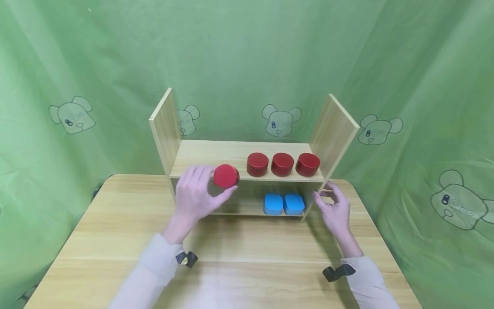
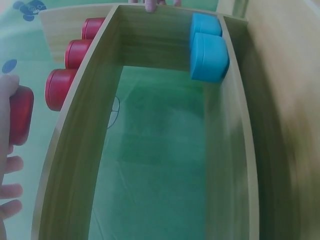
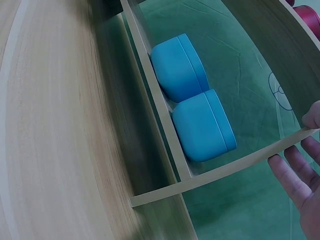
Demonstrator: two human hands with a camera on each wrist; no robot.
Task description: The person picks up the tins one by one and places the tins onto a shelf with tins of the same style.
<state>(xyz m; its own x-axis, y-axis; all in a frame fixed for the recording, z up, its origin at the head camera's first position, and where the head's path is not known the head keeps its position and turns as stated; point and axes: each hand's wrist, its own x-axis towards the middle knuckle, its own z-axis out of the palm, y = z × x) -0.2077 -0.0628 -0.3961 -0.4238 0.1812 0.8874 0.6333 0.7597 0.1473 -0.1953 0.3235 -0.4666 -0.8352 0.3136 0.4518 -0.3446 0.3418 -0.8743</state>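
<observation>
My left hand [image 1: 191, 194] grips a round red tin [image 1: 225, 176] between thumb and fingers, in front of the left part of the upper shelf [image 1: 212, 154]. The tin's flat face is turned toward the head camera. On that shelf, three matching red tins [image 1: 282, 165] stand in a row at the right. Two blue rounded-square tins [image 3: 202, 125] sit side by side on the lower shelf, close to its right end. With thumb and fingers on opposite faces, my right hand [image 1: 336, 210] pinches the wooden rack's right side panel [image 3: 230, 167].
The wooden rack stands on a light wood table [image 1: 262, 270], its left side panel [image 1: 166, 128] rising above the upper shelf. A green curtain [image 1: 231, 64] printed with bear heads hangs behind and at both sides. Each wrist carries a small black device [image 1: 339, 272].
</observation>
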